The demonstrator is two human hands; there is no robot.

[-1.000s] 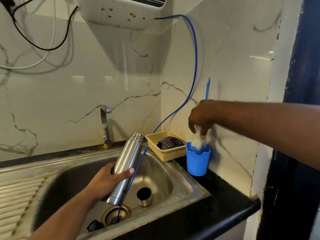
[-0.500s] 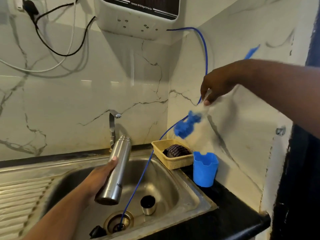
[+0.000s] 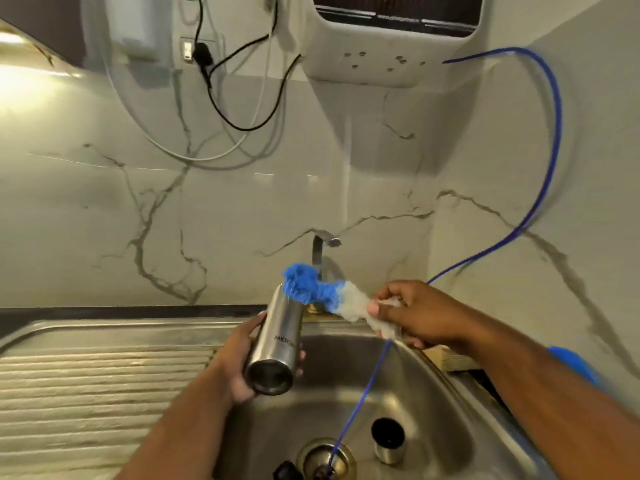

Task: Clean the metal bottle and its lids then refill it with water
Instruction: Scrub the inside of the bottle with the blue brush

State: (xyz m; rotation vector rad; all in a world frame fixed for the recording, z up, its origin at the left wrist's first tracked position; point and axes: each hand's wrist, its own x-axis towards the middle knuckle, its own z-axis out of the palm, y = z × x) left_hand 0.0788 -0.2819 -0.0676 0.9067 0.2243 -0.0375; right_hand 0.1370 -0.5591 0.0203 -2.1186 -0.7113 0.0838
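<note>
Over the sink [image 3: 450, 410] basin, your left hand [image 3: 239, 362] grips the metal bottle [image 3: 280, 344] round its lower body, fingers wrapped tight on it. Bottle is tilted: base toward the camera, open mouth pointing up and away, toward the tap [image 3: 320, 251]. Your right hand [image 3: 415, 313] pinches the bottle brush [image 3: 311, 289] by its white bristle part, thumb and fingers closed on it. Brush's blue tip sits at the bottle mouth, bent over the rim; can't tell if any of it is inside. Steel lid [image 3: 388, 441] stands upright on the sink floor, just right of the drain [image 3: 320, 457]. Small black lid [image 3: 285, 472] lies left of the drain, cut by the bottom edge. Thin blue tube [image 3: 550, 133] runs from the white wall unit [image 3: 391, 39] down the wall, passes behind your right hand and ends in the drain. Ribbed draining board [image 3: 104, 393] is on the left. Blurred blue thing [image 3: 571, 362] shows behind your right forearm, can't tell what it is.
</note>
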